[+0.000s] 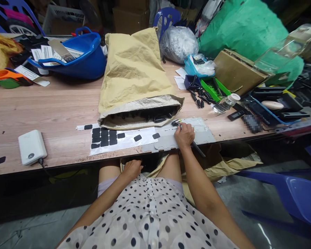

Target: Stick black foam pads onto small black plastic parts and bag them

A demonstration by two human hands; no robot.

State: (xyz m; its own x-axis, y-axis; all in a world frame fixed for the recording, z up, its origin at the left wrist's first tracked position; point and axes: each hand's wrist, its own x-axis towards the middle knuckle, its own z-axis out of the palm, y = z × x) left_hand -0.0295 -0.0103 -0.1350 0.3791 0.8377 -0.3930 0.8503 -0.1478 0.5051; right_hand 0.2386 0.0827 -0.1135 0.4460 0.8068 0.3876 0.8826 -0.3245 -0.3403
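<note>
My right hand (184,134) is closed round a hammer-like tool with a long dark handle (198,150) and a small black and yellow-green head. It rests on a grey sheet (203,130) at the table's front edge. My left hand (132,169) is low over my lap, fingers curled at the dark mouth of a second brown bag (159,167); their tips are hidden. In front lies a large tan paper bag (136,69), its silvery-lined mouth towards me and dark pieces inside. Black rounded stickers (104,136) cover part of a white sheet (124,145).
A white power bank (32,147) with a cable sits left. Behind it stands a blue basin (85,57) of paper slips. To the right are a green tray (215,88), a small clear bottle (226,103), a cardboard box (238,71) and a blue chair (298,193).
</note>
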